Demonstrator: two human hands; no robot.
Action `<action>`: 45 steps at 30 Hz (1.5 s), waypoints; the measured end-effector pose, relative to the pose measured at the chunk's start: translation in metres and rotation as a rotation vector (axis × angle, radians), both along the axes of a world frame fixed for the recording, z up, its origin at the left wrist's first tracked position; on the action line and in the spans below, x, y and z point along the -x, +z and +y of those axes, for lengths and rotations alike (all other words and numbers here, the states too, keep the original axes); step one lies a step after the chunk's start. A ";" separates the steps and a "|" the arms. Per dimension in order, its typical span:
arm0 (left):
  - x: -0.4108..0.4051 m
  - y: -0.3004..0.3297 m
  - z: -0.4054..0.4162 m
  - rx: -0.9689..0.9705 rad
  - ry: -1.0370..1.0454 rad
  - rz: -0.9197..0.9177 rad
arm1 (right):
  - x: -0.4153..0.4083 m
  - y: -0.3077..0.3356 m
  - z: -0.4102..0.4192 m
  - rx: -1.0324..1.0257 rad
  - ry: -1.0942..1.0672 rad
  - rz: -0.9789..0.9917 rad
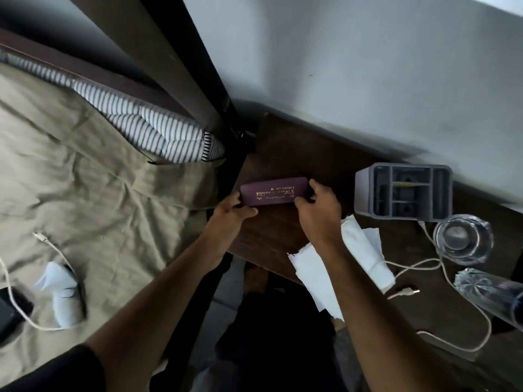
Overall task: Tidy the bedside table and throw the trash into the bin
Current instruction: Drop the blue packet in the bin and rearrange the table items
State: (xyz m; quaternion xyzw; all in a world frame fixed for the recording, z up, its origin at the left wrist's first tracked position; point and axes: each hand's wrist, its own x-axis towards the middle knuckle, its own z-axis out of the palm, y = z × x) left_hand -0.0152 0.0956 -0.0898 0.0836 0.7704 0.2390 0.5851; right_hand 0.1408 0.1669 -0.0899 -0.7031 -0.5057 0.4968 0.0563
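A maroon glasses case (274,191) with gold lettering lies on the dark wooden bedside table (305,154), near its left edge. My left hand (230,212) grips the case's left end and my right hand (318,210) grips its right end. White crumpled tissue paper (365,250) lies on the table just under and right of my right wrist. A grey desk organiser (403,192) with several compartments stands to the right of the case.
A clear glass (464,240) and a lying plastic bottle (489,292) sit at the table's right, with a white USB cable (407,292) looping between them. On the bed (85,193) lie a striped pillow (158,131), another cable, a dark phone (11,309) and crumpled paper (60,292).
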 end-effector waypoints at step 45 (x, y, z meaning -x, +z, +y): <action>-0.109 0.038 0.080 -0.238 -0.260 -0.126 | -0.099 0.068 -0.001 -0.840 -0.206 -0.298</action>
